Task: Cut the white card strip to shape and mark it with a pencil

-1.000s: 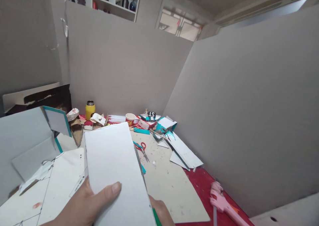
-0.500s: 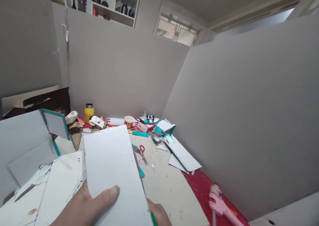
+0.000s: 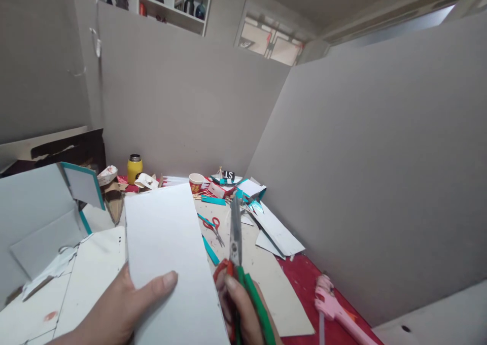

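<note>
The left hand [image 3: 131, 302] is closed on the board [image 3: 167, 248], thumb flat on its white face, the other fingers hidden behind it. The board is held up over the desk [image 3: 302, 274] towards the near edge, its lower end out of view. The right hand [image 3: 245, 309], just beside the board's right edge, is curled round the handles of the big scissors [image 3: 236, 246], one red and one green; the blades point towards the far edge and look together or nearly so, apart from the board.

Beyond, on the mat [image 3: 266, 284], lie the small scissors [image 3: 215, 229] and a teal strip [image 3: 210, 250]. The bottle [image 3: 134, 171] and the cup [image 3: 197, 184] stand along the desk's far edge, the bottle nearer the far left corner. White offcuts [image 3: 279, 232] lie along the right edge, with the glue gun [image 3: 335, 308] nearer the near right corner. A white box [image 3: 34, 203] takes up the left side
</note>
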Demonstrator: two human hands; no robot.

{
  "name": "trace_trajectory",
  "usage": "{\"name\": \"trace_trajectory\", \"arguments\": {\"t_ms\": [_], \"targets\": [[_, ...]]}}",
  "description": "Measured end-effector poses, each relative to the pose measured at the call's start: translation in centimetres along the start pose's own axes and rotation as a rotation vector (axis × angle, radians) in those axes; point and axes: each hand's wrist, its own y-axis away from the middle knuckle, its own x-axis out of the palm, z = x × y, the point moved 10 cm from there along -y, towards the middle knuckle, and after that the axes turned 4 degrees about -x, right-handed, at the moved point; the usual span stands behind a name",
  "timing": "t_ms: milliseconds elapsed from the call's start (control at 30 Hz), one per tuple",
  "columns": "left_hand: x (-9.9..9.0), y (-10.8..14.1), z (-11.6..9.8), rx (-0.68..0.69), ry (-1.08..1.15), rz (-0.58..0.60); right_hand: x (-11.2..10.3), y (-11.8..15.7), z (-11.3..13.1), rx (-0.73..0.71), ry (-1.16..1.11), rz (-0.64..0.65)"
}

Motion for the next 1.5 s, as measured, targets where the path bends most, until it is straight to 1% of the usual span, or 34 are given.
{"name": "trace_trajectory", "arguments": {"t_ms": [67, 100, 167, 233, 333, 433, 533, 633, 767, 833, 900, 967, 1000, 1067, 1167, 1267, 1367, 1433, 1500], "targets": [[-0.6, -0.2, -1.1, 0.046, -0.058, -0.047, -0.2, -0.1, -0.9, 0.063, -0.184, -0.044], [-0.8, -0.3, -1.6, 0.069, -0.082, -0.069, -0.2, -0.2, -1.1, 0.069, -0.239, -0.054], [-1.2, -0.6, -2.1, 0.084, -0.11, -0.091, -0.2, -0.2, -0.8, 0.049, -0.28, -0.051], [-1.3, -1.0, -2.1, 0.061, -0.126, -0.089, 0.2, 0.0, -0.2, 0.028, -0.286, -0.006], [-1.7, -1.6, -1.8, 0.027, -0.165, -0.098, 1.3, 0.6, 0.7, 0.019, -0.308, 0.106], [-2.1, -2.0, -1.7, 0.02, -0.21, -0.124, 2.4, 1.3, 1.2, 0.08, -0.287, 0.187], [-2.0, -2.0, -1.6, 0.008, -0.22, -0.124, 3.2, 1.8, 1.9, 0.112, -0.193, 0.246], [-1.5, -2.0, -1.0, -0.032, -0.163, -0.058, 3.3, 1.7, 2.6, 0.097, -0.116, 0.251], [-0.1, -1.9, 0.9, -0.12, -0.04, 0.1, 2.2, 1.4, 3.2, 0.039, -0.092, 0.174], [0.6, -1.9, 1.7, -0.133, -0.088, 0.16, 1.7, 1.3, 3.3, 0.007, -0.096, 0.147], [1.4, -1.7, 2.3, -0.143, -0.203, 0.22, 1.4, 1.3, 3.0, 0.006, -0.118, 0.131], [1.8, -1.5, 2.5, -0.146, -0.274, 0.255, 1.3, 1.3, 2.6, -0.008, -0.157, 0.114], [1.7, -1.5, 2.2, -0.137, -0.277, 0.247, 1.1, 1.2, 2.4, -0.024, -0.181, 0.1], [1.1, -1.5, 1.1, -0.082, -0.254, 0.188, 1.0, 1.1, 2.1, -0.046, -0.199, 0.084], [0.3, -1.3, -0.7, 0.003, -0.25, 0.111, 1.0, 0.7, 1.8, -0.033, -0.123, 0.093], [0.1, -0.7, -2.2, 0.063, -0.243, 0.08, 1.2, 0.4, 3.2, -0.11, 0.01, 0.132], [0.1, -0.2, -3.4, 0.111, -0.231, 0.06, 1.7, 0.5, 4.3, -0.189, 0.065, 0.2], [0.2, 0.1, -4.0, 0.137, -0.223, 0.059, 2.3, 0.7, 3.9, -0.172, 0.052, 0.263], [0.1, 0.3, -4.6, 0.161, -0.216, 0.067, 2.9, 0.9, 2.6, -0.116, 0.026, 0.336]]}}
